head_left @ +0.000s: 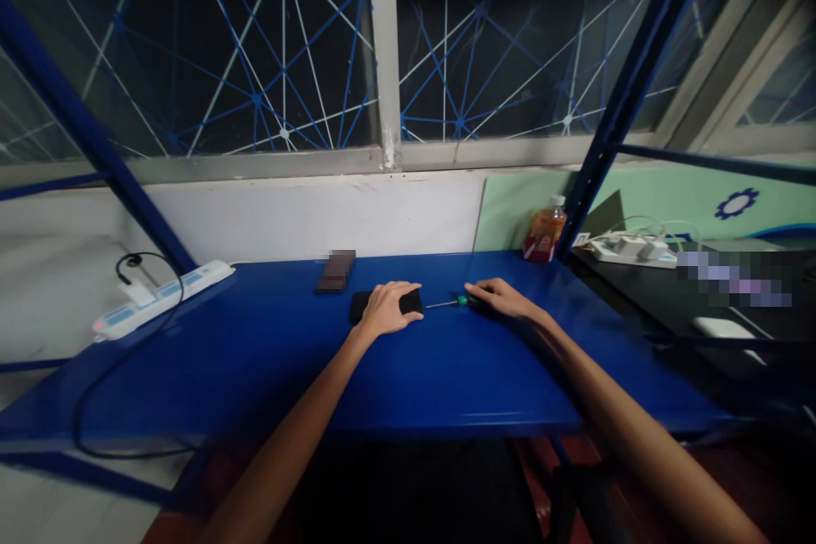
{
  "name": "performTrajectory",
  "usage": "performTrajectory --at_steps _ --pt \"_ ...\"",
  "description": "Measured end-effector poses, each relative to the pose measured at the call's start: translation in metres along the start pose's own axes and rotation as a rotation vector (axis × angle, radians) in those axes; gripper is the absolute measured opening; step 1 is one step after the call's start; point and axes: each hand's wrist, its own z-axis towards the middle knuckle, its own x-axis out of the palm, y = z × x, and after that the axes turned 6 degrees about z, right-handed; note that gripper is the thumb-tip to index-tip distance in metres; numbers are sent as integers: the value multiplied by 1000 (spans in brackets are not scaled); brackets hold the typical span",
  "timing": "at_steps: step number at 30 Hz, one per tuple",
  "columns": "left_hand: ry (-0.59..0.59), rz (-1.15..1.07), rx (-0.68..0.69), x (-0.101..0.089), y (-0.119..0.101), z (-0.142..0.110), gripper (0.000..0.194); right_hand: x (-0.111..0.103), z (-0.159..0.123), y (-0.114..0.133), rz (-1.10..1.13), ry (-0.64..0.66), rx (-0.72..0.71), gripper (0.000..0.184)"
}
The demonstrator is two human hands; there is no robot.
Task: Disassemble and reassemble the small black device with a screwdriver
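Observation:
My left hand (386,308) lies over a flat black rectangular object (410,301) on the blue table. Thumb and fingers clasp its near and far sides; the palm hides its middle, so I cannot tell its kind. In my right hand (501,297) is a screwdriver (462,301) with a green and black handle, the fingers closed around its rear part. The thin metal shaft points left, and its tip is at the right end of the black object. Whether the tip sits in the object cannot be seen.
The blue table (446,382) has a dark slab (336,272) at its back, partly blurred. A white power strip (162,297) with a black cable (80,408) lies on the left. A juice bottle (545,231) stands at the back right, by a blue post (590,161).

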Motion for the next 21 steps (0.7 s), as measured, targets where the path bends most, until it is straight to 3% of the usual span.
performTrajectory --at_steps 6,18,21 --pt "-5 6 1 0 -2 2 63 -2 -3 -6 92 21 -26 51" --pt "2 4 5 1 -2 1 63 -4 0 -6 -109 -87 -79 50" --pt "6 1 5 1 -1 1 64 -5 -3 -4 -44 -39 -94 46"
